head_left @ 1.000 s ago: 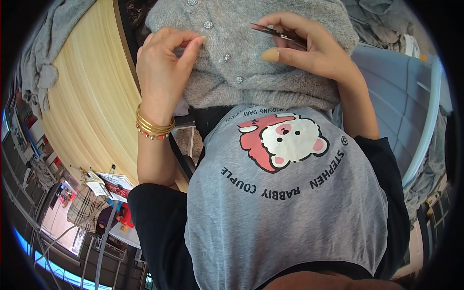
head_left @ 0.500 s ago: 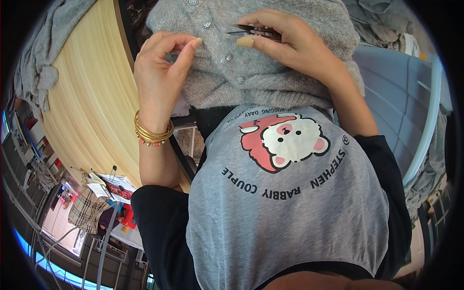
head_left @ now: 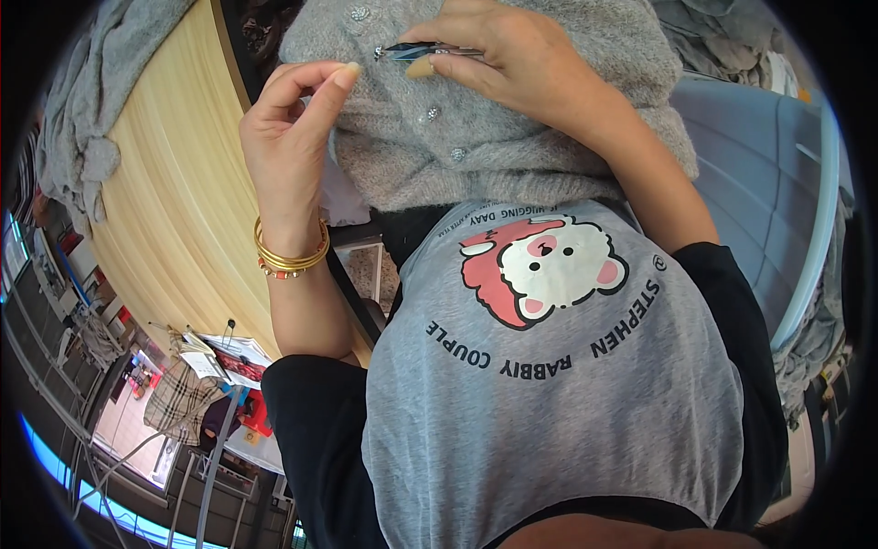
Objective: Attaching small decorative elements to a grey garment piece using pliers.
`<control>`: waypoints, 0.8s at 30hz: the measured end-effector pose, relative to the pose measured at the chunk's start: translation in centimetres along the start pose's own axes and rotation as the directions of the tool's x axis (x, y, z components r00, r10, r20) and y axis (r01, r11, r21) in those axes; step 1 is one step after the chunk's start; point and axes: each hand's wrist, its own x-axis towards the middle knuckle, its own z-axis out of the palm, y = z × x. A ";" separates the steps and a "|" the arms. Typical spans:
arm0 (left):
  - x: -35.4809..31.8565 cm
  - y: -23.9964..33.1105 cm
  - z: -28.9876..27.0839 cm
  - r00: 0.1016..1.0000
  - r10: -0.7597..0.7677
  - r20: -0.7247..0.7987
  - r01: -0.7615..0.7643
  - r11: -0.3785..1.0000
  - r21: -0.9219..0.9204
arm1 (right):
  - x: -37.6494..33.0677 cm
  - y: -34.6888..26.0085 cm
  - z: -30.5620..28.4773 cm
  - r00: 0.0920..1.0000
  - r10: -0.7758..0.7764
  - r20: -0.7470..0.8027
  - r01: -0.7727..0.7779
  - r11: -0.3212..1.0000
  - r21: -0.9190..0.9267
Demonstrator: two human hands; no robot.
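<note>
A fuzzy grey knitted cardigan (head_left: 540,156) lies across my lap, with sparkly round buttons (head_left: 433,113) in a row down its front. My right hand (head_left: 526,64) is closed around small dark thread snips (head_left: 439,52). Their pointed blades reach left to one of the buttons, which stands up from the knit. Just left of that button, my left hand (head_left: 288,133) pinches thumb and forefinger together over the cardigan's edge. Whatever sits in that pinch is too fine to make out.
A light wooden table (head_left: 169,174) stands at my left, with more grey knitwear (head_left: 87,119) heaped on its far end. A light blue plastic bin (head_left: 750,174) is at my right, grey garments around it. Cards or papers (head_left: 224,357) stand by the table's near edge.
My right hand has moved left with the snips, bringing the blades to the button. My left hand has shifted slightly left, still pinched.
</note>
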 end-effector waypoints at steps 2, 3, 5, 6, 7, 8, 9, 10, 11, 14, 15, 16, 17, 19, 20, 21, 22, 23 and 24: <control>-0.1 0.2 -0.1 1.000 -0.003 0.008 0.003 1.000 -0.001 | 0.1 -0.1 0.1 1.000 0.006 0.008 -0.005 1.000 -0.013; -0.2 0.3 -0.1 1.000 -0.008 0.012 0.008 1.000 -0.002 | 0.2 -0.2 0.1 1.000 0.009 0.021 -0.009 1.000 -0.025; -0.2 0.5 0.0 1.000 -0.003 0.014 0.003 1.000 -0.001 | 0.2 -0.4 0.1 0.999 0.026 0.032 -0.025 0.999 -0.034; -0.3 0.5 0.0 1.000 0.000 0.014 0.000 1.000 -0.002 | 0.3 -0.4 0.1 0.998 0.043 0.046 -0.041 0.998 -0.044; -0.3 0.6 0.1 1.000 0.001 0.016 -0.001 1.000 -0.001 | 0.2 -0.4 0.2 0.998 0.044 0.044 -0.042 0.998 -0.043; -0.4 0.6 0.1 1.000 0.002 0.014 -0.002 1.000 0.002 | 0.2 -0.3 0.4 0.999 0.036 0.034 -0.033 0.997 -0.067; -0.4 0.7 0.1 1.000 0.004 0.011 -0.004 1.000 0.004 | 0.2 -0.2 0.5 0.999 0.026 0.025 -0.024 0.996 -0.091; -0.4 0.7 0.1 1.000 0.004 0.012 -0.004 1.000 0.004 | 0.2 -0.2 0.5 0.999 0.027 0.025 -0.024 0.996 -0.091; -0.4 0.7 0.0 1.000 0.010 0.014 -0.010 1.000 0.005 | 0.3 -0.2 0.5 0.999 0.026 0.032 -0.022 0.995 -0.100; -0.4 0.7 0.0 1.000 0.012 0.016 -0.012 1.000 0.009 | 0.2 0.1 0.8 1.000 0.007 0.022 -0.004 0.994 -0.112; -0.4 0.7 0.1 1.000 0.010 0.014 -0.010 1.000 0.012 | 0.2 0.1 0.9 1.000 -0.013 0.007 0.014 0.993 -0.116; -0.4 0.7 0.0 1.000 0.010 0.015 -0.010 1.000 0.012 | 0.2 0.1 0.9 1.000 -0.012 0.007 0.013 0.993 -0.116; -0.4 0.6 0.0 1.000 0.015 0.015 -0.015 1.000 0.020 | 0.2 0.0 0.9 1.000 -0.005 0.012 0.006 0.994 -0.107; -0.4 0.5 -0.1 1.000 0.020 0.017 -0.020 0.999 0.029 | 0.2 0.0 0.9 1.000 0.003 0.015 -0.002 0.995 -0.098; -0.4 0.5 -0.1 1.000 0.022 0.021 -0.023 0.999 0.033 | 0.2 0.1 1.1 1.000 -0.004 0.007 0.005 0.995 -0.097; -0.3 0.5 -0.1 0.999 0.025 0.025 -0.026 0.999 0.038 | 0.1 0.2 1.1 1.000 -0.012 -0.001 0.012 0.995 -0.096; -0.4 0.6 -0.1 0.999 0.025 0.027 -0.026 0.999 0.039 | 0.1 0.2 1.1 1.000 -0.011 -0.003 0.010 0.995 -0.095; -0.5 0.7 -0.1 0.999 0.033 0.027 -0.034 0.998 0.048 | 0.1 0.2 1.1 1.000 0.006 0.010 -0.005 0.996 -0.090; -0.5 0.7 -0.1 0.999 0.042 0.027 -0.043 0.997 0.058 | 0.1 0.2 1.0 1.000 0.022 0.022 -0.020 0.996 -0.086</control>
